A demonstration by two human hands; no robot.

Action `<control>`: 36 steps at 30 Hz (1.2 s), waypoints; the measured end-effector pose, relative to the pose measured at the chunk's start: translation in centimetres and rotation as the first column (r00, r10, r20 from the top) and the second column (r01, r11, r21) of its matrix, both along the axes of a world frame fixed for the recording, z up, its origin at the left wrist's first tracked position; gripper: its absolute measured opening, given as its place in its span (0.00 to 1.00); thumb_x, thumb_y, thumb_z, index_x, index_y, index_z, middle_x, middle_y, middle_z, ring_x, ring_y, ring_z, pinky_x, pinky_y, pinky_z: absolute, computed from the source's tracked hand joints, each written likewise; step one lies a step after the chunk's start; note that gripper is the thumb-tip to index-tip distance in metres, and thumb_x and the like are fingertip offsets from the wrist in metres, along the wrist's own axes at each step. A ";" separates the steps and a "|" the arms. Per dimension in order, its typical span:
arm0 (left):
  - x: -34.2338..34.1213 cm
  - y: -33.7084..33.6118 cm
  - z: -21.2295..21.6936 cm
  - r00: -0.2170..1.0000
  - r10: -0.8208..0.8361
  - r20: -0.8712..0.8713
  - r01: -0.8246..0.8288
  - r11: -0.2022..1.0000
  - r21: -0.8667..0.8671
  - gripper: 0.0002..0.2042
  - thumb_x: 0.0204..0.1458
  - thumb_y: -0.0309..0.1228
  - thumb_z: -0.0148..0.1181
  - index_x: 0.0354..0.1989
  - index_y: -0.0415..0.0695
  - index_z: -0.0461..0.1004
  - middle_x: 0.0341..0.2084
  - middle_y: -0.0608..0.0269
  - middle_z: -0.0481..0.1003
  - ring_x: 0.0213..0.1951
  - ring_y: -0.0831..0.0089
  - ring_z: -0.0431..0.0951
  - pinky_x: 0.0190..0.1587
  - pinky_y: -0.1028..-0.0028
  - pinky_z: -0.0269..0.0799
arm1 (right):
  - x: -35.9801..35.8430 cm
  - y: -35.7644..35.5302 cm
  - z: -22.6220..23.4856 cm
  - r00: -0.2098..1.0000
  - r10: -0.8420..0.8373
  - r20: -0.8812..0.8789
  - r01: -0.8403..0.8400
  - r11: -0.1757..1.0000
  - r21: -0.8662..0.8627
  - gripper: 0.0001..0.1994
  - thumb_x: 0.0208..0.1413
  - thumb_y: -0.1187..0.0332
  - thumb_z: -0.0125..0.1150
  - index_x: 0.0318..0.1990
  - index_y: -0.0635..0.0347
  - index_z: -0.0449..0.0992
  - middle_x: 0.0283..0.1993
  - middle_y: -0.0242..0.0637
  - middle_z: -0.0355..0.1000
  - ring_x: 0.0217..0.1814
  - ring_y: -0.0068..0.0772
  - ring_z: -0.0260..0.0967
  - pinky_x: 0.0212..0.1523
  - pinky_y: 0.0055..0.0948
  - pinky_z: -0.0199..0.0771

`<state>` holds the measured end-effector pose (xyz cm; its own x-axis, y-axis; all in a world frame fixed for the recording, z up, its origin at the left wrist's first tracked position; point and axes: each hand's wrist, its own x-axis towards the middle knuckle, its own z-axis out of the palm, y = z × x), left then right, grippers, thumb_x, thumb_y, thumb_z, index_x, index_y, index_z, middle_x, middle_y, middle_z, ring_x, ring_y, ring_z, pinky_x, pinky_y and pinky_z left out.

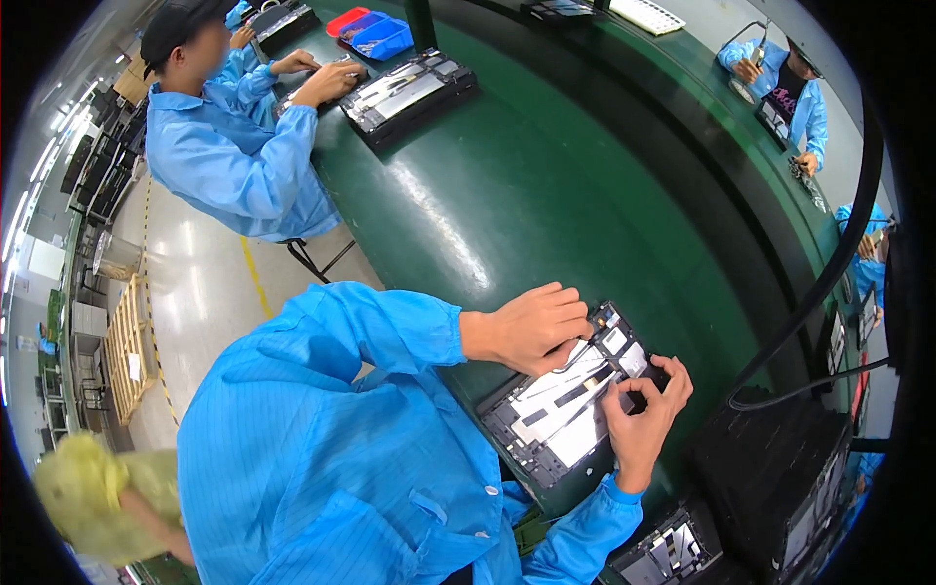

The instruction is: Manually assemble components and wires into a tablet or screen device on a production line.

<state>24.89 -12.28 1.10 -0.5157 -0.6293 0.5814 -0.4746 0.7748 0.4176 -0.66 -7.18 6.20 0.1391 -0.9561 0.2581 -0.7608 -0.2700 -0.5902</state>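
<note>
The open electronic unit [577,439] lies on the green bench [526,195]. The worker's left hand [534,330]: curled; grip cannot be determined. Right hand [648,414]: thumb and forefinger curved toward each other; contents unclear. Unit likely light, stiff, internally fragile; hold by outer edges.

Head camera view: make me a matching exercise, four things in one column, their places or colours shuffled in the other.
Things:
1. opened device under the hands' work
2. tabletop
3. red tray
4. slatted pallet

Places and colours:
A. beside blue trays
B. by the left hand and right hand
C. far left of the picture
D. green

Pairs: 1-B, 2-D, 3-A, 4-C
</note>
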 end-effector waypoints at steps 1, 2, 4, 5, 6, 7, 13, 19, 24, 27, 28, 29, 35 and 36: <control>0.1 -0.2 -0.4 1.000 0.001 0.004 -0.001 1.000 0.000 0.14 0.44 0.23 0.65 0.42 0.41 0.80 0.34 0.60 0.71 0.37 0.60 0.70 0.38 0.61 0.63 | 0.0 0.1 0.0 1.000 -0.023 -0.006 0.023 1.000 -0.017 0.09 0.43 0.73 0.78 0.26 0.62 0.79 0.63 0.45 0.71 0.73 0.57 0.61 0.74 0.52 0.60; 0.3 -0.5 -0.7 0.999 -0.015 -0.051 0.014 1.000 -0.017 0.13 0.43 0.22 0.65 0.40 0.43 0.81 0.33 0.62 0.72 0.36 0.61 0.70 0.38 0.61 0.63 | -0.2 0.1 -0.2 1.000 -0.023 -0.003 0.023 1.000 -0.017 0.09 0.43 0.73 0.78 0.26 0.62 0.79 0.63 0.45 0.71 0.73 0.57 0.61 0.74 0.52 0.60; 0.6 -0.7 -0.8 0.994 -0.032 -0.105 0.029 0.999 -0.032 0.12 0.41 0.22 0.64 0.37 0.44 0.81 0.32 0.64 0.73 0.35 0.61 0.70 0.37 0.62 0.62 | -0.8 0.2 -0.5 0.998 -0.029 0.048 0.028 0.999 0.035 0.09 0.42 0.73 0.77 0.26 0.62 0.80 0.64 0.46 0.71 0.72 0.55 0.62 0.74 0.50 0.61; 0.9 -0.6 -0.7 0.990 -0.030 -0.138 0.024 0.999 -0.041 0.12 0.40 0.21 0.63 0.35 0.45 0.82 0.32 0.65 0.75 0.35 0.62 0.70 0.36 0.62 0.62 | -0.9 0.2 -0.5 0.998 -0.029 0.049 0.028 0.999 0.037 0.09 0.42 0.73 0.77 0.26 0.62 0.80 0.64 0.46 0.71 0.72 0.55 0.62 0.74 0.50 0.61; 1.1 -0.5 -0.6 0.985 -0.027 -0.171 0.019 0.999 -0.049 0.12 0.38 0.20 0.62 0.34 0.45 0.83 0.31 0.67 0.76 0.34 0.63 0.71 0.35 0.63 0.61 | -1.0 0.2 -0.4 0.999 -0.030 0.045 0.028 0.998 0.055 0.08 0.43 0.72 0.76 0.27 0.61 0.81 0.65 0.47 0.71 0.71 0.57 0.64 0.73 0.51 0.61; 1.2 -0.5 -0.6 0.985 -0.027 -0.171 0.019 0.999 -0.049 0.12 0.38 0.20 0.62 0.34 0.45 0.83 0.31 0.67 0.76 0.34 0.63 0.71 0.35 0.63 0.61 | -1.1 0.2 -0.3 0.999 -0.031 0.040 0.028 0.997 0.070 0.07 0.43 0.71 0.76 0.28 0.61 0.81 0.66 0.48 0.70 0.69 0.59 0.67 0.72 0.51 0.61; 1.1 -0.5 -0.9 0.982 -0.049 -0.184 0.039 0.998 -0.058 0.14 0.37 0.20 0.62 0.34 0.45 0.84 0.31 0.67 0.77 0.34 0.63 0.72 0.34 0.63 0.62 | -1.3 0.3 0.0 0.993 -0.075 0.091 0.063 0.990 0.127 0.06 0.42 0.72 0.76 0.28 0.60 0.82 0.67 0.46 0.73 0.63 0.54 0.73 0.65 0.44 0.69; 1.0 -0.3 -0.7 0.992 -0.031 -0.122 0.024 0.998 -0.063 0.14 0.38 0.21 0.63 0.36 0.44 0.84 0.34 0.65 0.77 0.35 0.63 0.72 0.35 0.63 0.63 | -1.8 0.1 -0.5 0.979 -0.091 0.182 0.071 0.991 0.113 0.06 0.44 0.76 0.74 0.28 0.64 0.80 0.68 0.47 0.72 0.68 0.51 0.71 0.69 0.46 0.69; 0.6 -0.9 0.1 0.978 -0.210 -0.014 0.206 0.970 -0.132 0.15 0.41 0.25 0.67 0.41 0.45 0.85 0.38 0.64 0.76 0.38 0.62 0.73 0.40 0.61 0.65 | -2.2 0.2 -0.5 0.983 -0.079 0.167 0.068 0.995 0.071 0.06 0.46 0.76 0.74 0.28 0.65 0.80 0.69 0.48 0.71 0.68 0.51 0.72 0.69 0.46 0.70; 0.0 -1.7 0.1 0.953 -0.304 -0.006 0.299 0.942 -0.149 0.16 0.42 0.26 0.68 0.43 0.46 0.85 0.38 0.64 0.76 0.39 0.62 0.73 0.42 0.62 0.67 | -2.2 0.1 -0.6 0.979 -0.082 0.186 0.070 0.995 0.075 0.05 0.46 0.77 0.74 0.29 0.65 0.81 0.70 0.48 0.71 0.68 0.51 0.72 0.69 0.46 0.70; -0.1 -1.7 0.4 0.952 -0.307 -0.005 0.303 0.941 -0.152 0.16 0.42 0.26 0.68 0.43 0.46 0.85 0.38 0.64 0.76 0.39 0.62 0.73 0.42 0.62 0.67 | -2.3 0.2 -0.7 0.976 -0.086 0.200 0.073 0.995 0.070 0.05 0.46 0.77 0.74 0.29 0.65 0.81 0.70 0.48 0.71 0.68 0.51 0.72 0.69 0.46 0.70; -0.3 -1.5 0.8 0.944 -0.327 0.041 0.329 0.940 -0.089 0.16 0.43 0.27 0.68 0.44 0.46 0.85 0.38 0.63 0.75 0.40 0.61 0.73 0.42 0.61 0.68 | -2.5 0.2 -0.7 0.976 -0.088 0.200 0.076 0.995 0.066 0.05 0.46 0.77 0.74 0.29 0.65 0.81 0.70 0.48 0.71 0.68 0.51 0.72 0.69 0.46 0.70; -1.2 0.3 1.1 0.935 -0.354 0.030 0.352 0.935 0.047 0.15 0.48 0.30 0.68 0.45 0.40 0.84 0.39 0.59 0.74 0.41 0.59 0.73 0.43 0.61 0.70 | -4.1 0.7 -1.5 0.976 -0.105 0.192 0.095 0.993 0.064 0.04 0.47 0.77 0.73 0.30 0.66 0.82 0.72 0.50 0.70 0.68 0.53 0.76 0.65 0.46 0.76; -1.3 0.7 1.2 0.946 -0.324 0.008 0.323 0.944 0.070 0.15 0.49 0.30 0.68 0.45 0.39 0.84 0.39 0.59 0.74 0.41 0.59 0.74 0.42 0.61 0.69 | -4.1 0.8 -1.4 0.965 -0.116 0.236 0.093 0.990 0.105 0.04 0.48 0.77 0.73 0.30 0.66 0.83 0.72 0.51 0.70 0.68 0.53 0.76 0.64 0.46 0.78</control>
